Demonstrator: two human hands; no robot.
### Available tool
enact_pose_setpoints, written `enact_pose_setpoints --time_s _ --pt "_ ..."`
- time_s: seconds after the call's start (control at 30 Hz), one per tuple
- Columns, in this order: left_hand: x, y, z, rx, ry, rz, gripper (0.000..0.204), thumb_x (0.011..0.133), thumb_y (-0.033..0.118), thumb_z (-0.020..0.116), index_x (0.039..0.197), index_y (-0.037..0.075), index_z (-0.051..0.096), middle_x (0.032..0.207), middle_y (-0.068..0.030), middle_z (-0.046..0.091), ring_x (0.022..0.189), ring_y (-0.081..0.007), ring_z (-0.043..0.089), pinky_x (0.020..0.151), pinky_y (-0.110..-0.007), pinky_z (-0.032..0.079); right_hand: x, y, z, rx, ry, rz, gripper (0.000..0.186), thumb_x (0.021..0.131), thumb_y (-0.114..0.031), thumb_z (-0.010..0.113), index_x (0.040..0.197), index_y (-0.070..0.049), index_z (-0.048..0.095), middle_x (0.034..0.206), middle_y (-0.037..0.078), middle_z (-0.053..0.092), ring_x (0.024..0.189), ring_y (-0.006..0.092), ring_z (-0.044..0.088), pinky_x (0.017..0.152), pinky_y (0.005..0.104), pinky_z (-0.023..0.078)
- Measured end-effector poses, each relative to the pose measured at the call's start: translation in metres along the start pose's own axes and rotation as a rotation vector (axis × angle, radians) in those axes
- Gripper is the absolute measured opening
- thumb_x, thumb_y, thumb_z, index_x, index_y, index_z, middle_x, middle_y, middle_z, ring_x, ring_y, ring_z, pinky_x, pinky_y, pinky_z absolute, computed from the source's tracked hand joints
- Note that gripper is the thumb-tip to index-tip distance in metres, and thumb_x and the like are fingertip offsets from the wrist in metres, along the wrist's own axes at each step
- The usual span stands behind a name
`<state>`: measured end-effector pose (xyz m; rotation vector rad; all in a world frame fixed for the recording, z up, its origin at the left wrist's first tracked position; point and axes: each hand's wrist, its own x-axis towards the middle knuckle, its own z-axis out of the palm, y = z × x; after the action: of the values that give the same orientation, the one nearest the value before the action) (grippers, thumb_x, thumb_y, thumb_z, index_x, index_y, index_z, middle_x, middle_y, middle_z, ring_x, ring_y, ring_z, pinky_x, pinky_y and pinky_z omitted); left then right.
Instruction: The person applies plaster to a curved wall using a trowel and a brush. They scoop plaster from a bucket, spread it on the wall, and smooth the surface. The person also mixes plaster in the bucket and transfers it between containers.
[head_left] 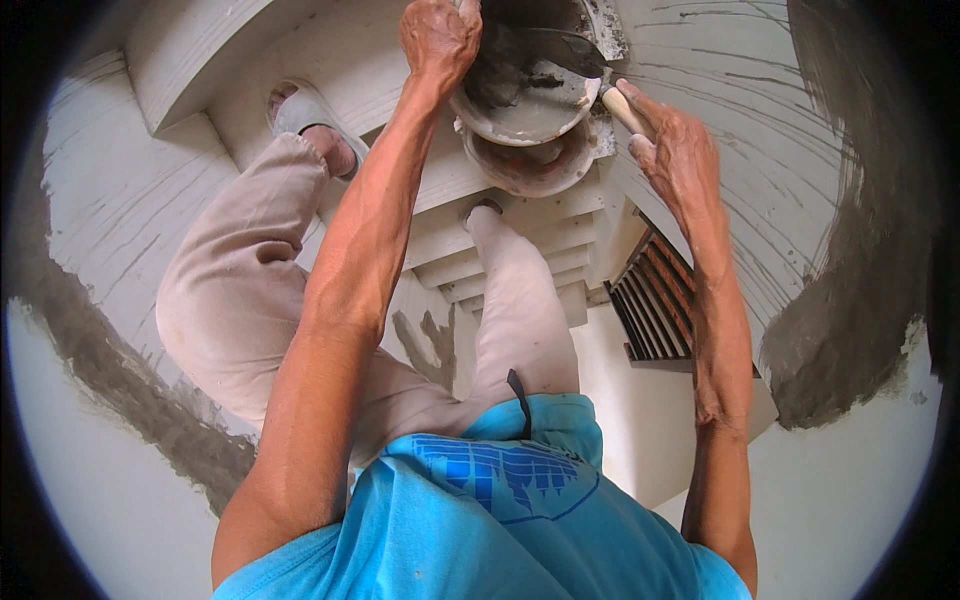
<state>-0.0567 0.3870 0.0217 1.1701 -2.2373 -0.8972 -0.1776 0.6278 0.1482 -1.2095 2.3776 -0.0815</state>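
Note:
My right hand (672, 140) is closed around the pale wooden handle of a trowel (572, 52). Its dark blade reaches left into a mortar-smeared bowl (570, 112). Wet grey mortar (490, 75) coats the inside of that bowl. At the bowl's left side my left hand (438, 38) is closed, apparently gripping the rim; its fingertips are partly hidden. A second dirty bowl (540, 172) shows just under the first one.
I stand on pale stairs (440, 225), one sandalled foot (310, 125) on a step to the left. Dark mortar bands (840, 340) run along the walls on both sides. A black barred railing (655, 295) lies below my right forearm.

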Motion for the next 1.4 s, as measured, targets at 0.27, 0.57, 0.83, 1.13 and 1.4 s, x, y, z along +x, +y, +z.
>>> enact_pose_setpoints --time_s 0.27,0.57,0.83,1.13,1.4 --pt "0.001 0.002 0.001 -0.023 -0.004 0.017 0.021 0.091 0.022 0.06 0.086 0.002 0.06 0.077 -0.0265 0.063 0.074 -0.0482 0.061 0.062 -0.053 0.046 -0.015 0.007 0.045 0.169 0.043 0.086 0.061 0.076 -0.007 0.07 0.136 -0.018 0.061 0.09 0.02 0.068 0.084 0.0403 0.066 0.078 0.0498 0.053" --pt "0.0 -0.002 0.0 0.001 0.001 0.026 0.021 0.091 0.023 0.061 0.087 0.003 0.06 0.076 -0.0251 0.063 0.073 -0.0479 0.061 0.062 -0.053 0.046 -0.038 0.01 0.035 1.11 -0.33 0.567 0.044 0.087 -0.014 0.053 0.128 0.001 0.058 0.072 0.01 0.062 0.06 0.0177 0.062 0.051 0.0319 0.05" --pt "0.001 -0.007 0.0 0.006 0.004 0.053 0.022 0.091 0.023 0.06 0.086 0.002 0.06 0.076 -0.0264 0.062 0.073 -0.0481 0.061 0.062 -0.053 0.046 -0.058 0.016 0.053 1.282 -0.427 0.713 0.04 0.088 -0.011 0.046 0.123 0.005 0.058 0.076 0.01 0.062 0.059 0.0154 0.059 0.049 0.0294 0.049" --pt "0.001 -0.025 -0.004 0.033 -0.004 0.066 0.03 0.094 0.03 0.059 0.091 0.001 0.062 0.078 -0.0252 0.063 0.073 -0.0436 0.062 0.066 -0.05 0.046 -0.057 0.007 0.062 0.806 -0.209 0.466 0.033 0.078 -0.018 0.059 0.103 0.003 0.063 0.069 0.007 0.058 0.057 0.0156 0.056 0.053 0.0341 0.045" --pt "0.004 -0.091 -0.031 0.044 -0.076 0.001 0.03 0.097 0.03 0.057 0.089 0.001 0.06 0.075 -0.025 0.062 0.072 -0.0453 0.061 0.064 -0.051 0.045 -0.055 -0.012 0.066 0.959 -0.158 0.435 0.035 0.077 -0.02 0.06 0.105 0.001 0.062 0.072 0.006 0.056 0.059 0.0134 0.058 0.049 0.0317 0.046"
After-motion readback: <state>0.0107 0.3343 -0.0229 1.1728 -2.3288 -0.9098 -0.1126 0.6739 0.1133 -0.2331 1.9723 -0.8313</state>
